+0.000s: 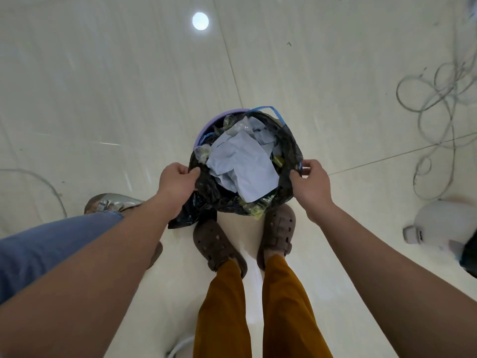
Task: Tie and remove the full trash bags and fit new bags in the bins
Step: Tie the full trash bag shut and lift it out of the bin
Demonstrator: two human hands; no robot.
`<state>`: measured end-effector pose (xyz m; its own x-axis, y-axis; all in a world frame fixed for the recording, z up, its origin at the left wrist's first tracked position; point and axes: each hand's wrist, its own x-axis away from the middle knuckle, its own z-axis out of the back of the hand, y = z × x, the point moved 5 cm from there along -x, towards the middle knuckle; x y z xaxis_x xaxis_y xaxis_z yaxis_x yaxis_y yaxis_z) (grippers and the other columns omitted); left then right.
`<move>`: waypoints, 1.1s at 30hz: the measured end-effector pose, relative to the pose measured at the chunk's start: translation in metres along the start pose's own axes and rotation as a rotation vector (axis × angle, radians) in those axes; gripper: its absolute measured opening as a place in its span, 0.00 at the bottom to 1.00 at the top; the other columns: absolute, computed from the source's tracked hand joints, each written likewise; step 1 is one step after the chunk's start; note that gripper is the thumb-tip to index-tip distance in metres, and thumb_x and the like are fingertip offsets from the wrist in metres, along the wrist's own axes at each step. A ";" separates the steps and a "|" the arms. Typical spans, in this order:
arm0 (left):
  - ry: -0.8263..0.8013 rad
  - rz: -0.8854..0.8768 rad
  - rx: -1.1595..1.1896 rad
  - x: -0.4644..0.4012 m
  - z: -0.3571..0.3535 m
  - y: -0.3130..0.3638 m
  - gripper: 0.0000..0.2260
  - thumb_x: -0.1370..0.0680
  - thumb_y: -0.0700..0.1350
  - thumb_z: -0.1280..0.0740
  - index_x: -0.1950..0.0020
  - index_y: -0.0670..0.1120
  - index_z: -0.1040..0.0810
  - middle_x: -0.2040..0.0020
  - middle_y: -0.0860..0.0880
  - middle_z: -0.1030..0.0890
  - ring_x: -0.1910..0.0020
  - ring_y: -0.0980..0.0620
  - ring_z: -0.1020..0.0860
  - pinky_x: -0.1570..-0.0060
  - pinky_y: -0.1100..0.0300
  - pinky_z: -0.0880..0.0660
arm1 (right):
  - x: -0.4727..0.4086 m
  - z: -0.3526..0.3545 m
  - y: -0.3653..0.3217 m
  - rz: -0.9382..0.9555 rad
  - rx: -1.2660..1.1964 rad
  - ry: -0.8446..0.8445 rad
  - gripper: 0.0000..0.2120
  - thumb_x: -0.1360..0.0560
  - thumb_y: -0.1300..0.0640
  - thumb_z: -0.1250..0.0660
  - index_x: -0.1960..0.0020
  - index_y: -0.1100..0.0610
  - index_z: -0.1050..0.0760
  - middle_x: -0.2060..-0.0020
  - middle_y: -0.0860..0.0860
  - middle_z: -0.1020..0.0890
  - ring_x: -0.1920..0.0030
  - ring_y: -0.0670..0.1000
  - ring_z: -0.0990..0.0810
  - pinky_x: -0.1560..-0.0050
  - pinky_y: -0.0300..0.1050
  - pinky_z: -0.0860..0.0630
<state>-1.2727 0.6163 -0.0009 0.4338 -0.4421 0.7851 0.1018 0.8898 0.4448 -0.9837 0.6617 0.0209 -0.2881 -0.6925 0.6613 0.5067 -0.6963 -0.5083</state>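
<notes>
bag (289, 148) centre frame, black, full, in lilac bin (206, 125) on floor | left hand (175, 183) pinches left rim, right hand (313, 186) pinches right rim near blue drawstring (277, 113): opposite holds, likely to peel the rim off and gather it for tying | paper (242, 164) heaped on top | not tied yet

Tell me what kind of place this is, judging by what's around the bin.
Probably an indoor room, maybe an office or workspace, though that is a guess. The floor is pale glossy tile mirroring a ceiling light, loose cables sprawl across it, and the purple bin holds mostly crumpled paper.
</notes>
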 end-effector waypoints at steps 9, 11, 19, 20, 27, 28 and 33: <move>-0.134 0.093 -0.046 0.021 -0.001 -0.004 0.08 0.23 0.41 0.30 0.62 0.47 0.24 0.66 0.48 0.23 0.67 0.52 0.24 0.68 0.63 0.28 | 0.014 0.001 0.008 -0.230 -0.038 -0.239 0.10 0.24 0.54 0.32 0.46 0.58 0.27 0.50 0.57 0.20 0.54 0.58 0.17 0.55 0.53 0.17; -0.168 0.123 -0.009 0.021 -0.006 -0.011 0.07 0.21 0.42 0.32 0.59 0.47 0.24 0.61 0.49 0.21 0.62 0.52 0.23 0.66 0.64 0.28 | 0.015 -0.004 0.014 -0.259 -0.045 -0.283 0.11 0.23 0.58 0.33 0.44 0.60 0.27 0.51 0.59 0.19 0.56 0.59 0.17 0.53 0.55 0.18; -0.089 0.227 0.086 0.027 0.002 -0.024 0.05 0.18 0.37 0.43 0.50 0.40 0.29 0.49 0.38 0.21 0.65 0.45 0.18 0.72 0.58 0.22 | 0.021 0.000 0.029 -0.316 -0.086 -0.214 0.09 0.22 0.65 0.40 0.43 0.60 0.28 0.59 0.58 0.19 0.67 0.53 0.15 0.60 0.48 0.16; -0.071 0.228 0.071 0.027 0.007 -0.021 0.04 0.18 0.36 0.43 0.50 0.40 0.29 0.50 0.37 0.21 0.67 0.45 0.19 0.74 0.59 0.23 | 0.022 0.004 0.027 -0.318 -0.055 -0.200 0.08 0.23 0.66 0.41 0.45 0.61 0.28 0.61 0.59 0.18 0.68 0.53 0.15 0.59 0.49 0.16; 0.075 0.022 0.094 0.030 0.026 0.023 0.08 0.20 0.35 0.40 0.58 0.44 0.27 0.60 0.42 0.21 0.68 0.49 0.20 0.63 0.59 0.20 | 0.019 0.025 -0.015 -0.195 0.034 -0.168 0.06 0.28 0.64 0.39 0.53 0.65 0.25 0.61 0.59 0.18 0.64 0.56 0.20 0.51 0.55 0.19; 0.090 0.012 0.105 0.032 0.025 0.027 0.09 0.20 0.36 0.40 0.58 0.44 0.27 0.61 0.43 0.21 0.68 0.50 0.21 0.64 0.61 0.22 | 0.017 0.027 -0.023 -0.166 0.058 -0.169 0.07 0.27 0.62 0.37 0.51 0.64 0.25 0.59 0.58 0.18 0.61 0.56 0.20 0.51 0.54 0.20; 0.035 0.163 0.021 0.035 0.022 0.025 0.05 0.21 0.40 0.37 0.56 0.43 0.28 0.60 0.44 0.23 0.68 0.48 0.23 0.64 0.56 0.22 | 0.000 0.034 -0.067 0.024 0.108 -0.131 0.14 0.26 0.56 0.34 0.41 0.58 0.27 0.54 0.55 0.19 0.54 0.56 0.19 0.51 0.50 0.23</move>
<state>-1.2750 0.6201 0.0473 0.4739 -0.2876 0.8323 0.0088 0.9467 0.3221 -0.9900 0.7149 0.0736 -0.1705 -0.6732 0.7195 0.5988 -0.6507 -0.4669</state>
